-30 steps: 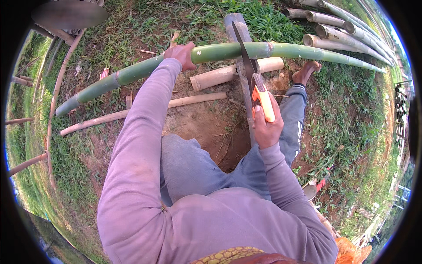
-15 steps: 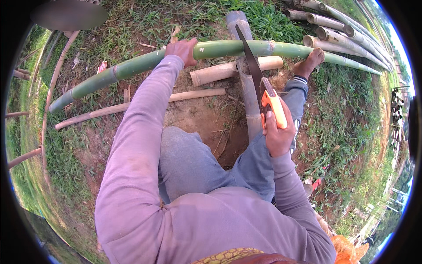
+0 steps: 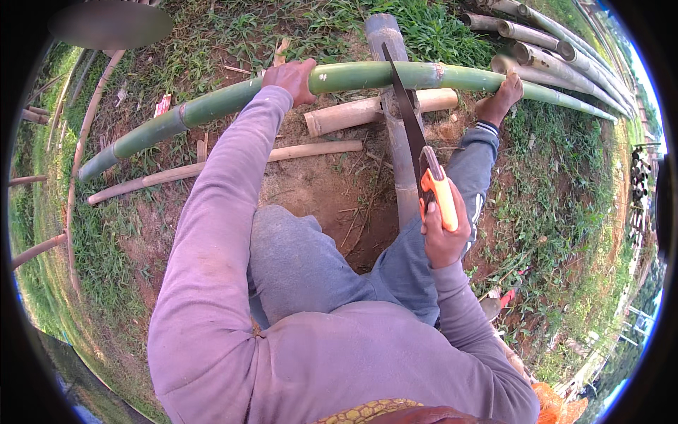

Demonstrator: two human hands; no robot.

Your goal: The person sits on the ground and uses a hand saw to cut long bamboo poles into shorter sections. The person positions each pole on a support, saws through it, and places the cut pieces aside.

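A long green bamboo pole (image 3: 353,78) runs across the view, bending down toward both sides. My left hand (image 3: 291,79) is closed over it, left of the middle. In my right hand (image 3: 449,230) is the orange handle of a hand saw (image 3: 407,116). Its dark blade reaches up and away from me and crosses the green pole, teeth against or close to it. Under the pole there lies a grey bamboo log (image 3: 397,148) pointing away from me. My bare foot (image 3: 503,97) presses on the pole to the right of the blade.
A short tan bamboo piece (image 3: 346,116) lies against the grey log. Nearer me is a thin pale pole (image 3: 176,173) on the ground. Several cut bamboo poles (image 3: 558,56) are stacked at the far right. A rail of thin poles (image 3: 78,162) stands at the left.
My right hand has drawn the saw slightly back toward me, its blade still across the pole. My left hand and foot keep their places on the bamboo.
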